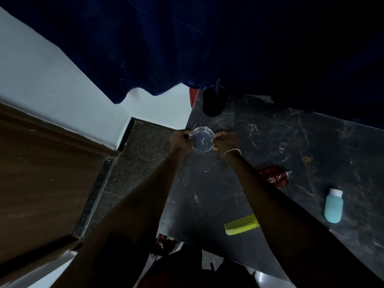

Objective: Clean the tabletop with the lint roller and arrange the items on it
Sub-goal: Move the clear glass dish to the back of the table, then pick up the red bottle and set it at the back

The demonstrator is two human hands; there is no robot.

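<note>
Gripping a clear glass ashtray (202, 139) by its opposite rims, our left hand (180, 140) and right hand (225, 140) hold it at the dark desk (301, 142) corner, where a slip could drop it floorward
</note>
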